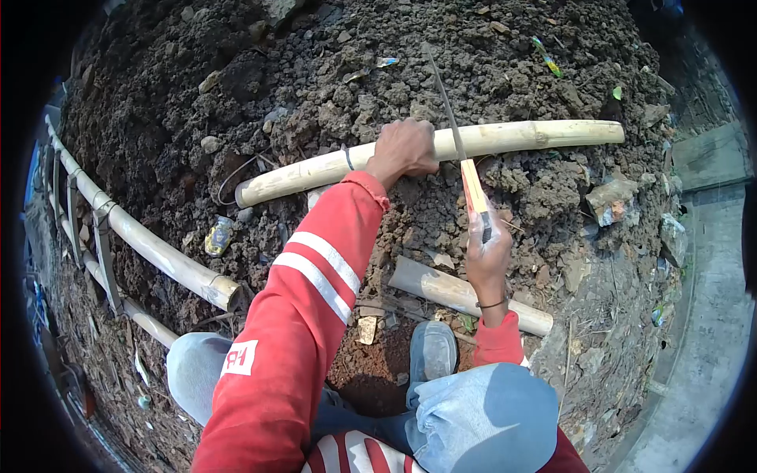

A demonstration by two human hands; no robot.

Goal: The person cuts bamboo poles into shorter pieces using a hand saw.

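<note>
A long pale bamboo pole (544,135) lies across the clumped soil. My left hand (406,148) is closed over its middle, pressing on it from above. My right hand (487,251) grips the handle of a handsaw (448,102), whose blade points away from me and crosses the pole just right of my left hand. A thin dark tie loops round the pole left of my left hand. Below, a shorter bamboo piece (426,282) lies on the ground, partly hidden behind my right wrist.
At the left a bamboo frame (150,243) with flat crosspieces rests on the soil. My shoe (433,351) is on the ground below the short piece. A concrete strip (714,292) runs down the right side, beside a board (712,156). Scattered wrappers (218,236) and stones lie about.
</note>
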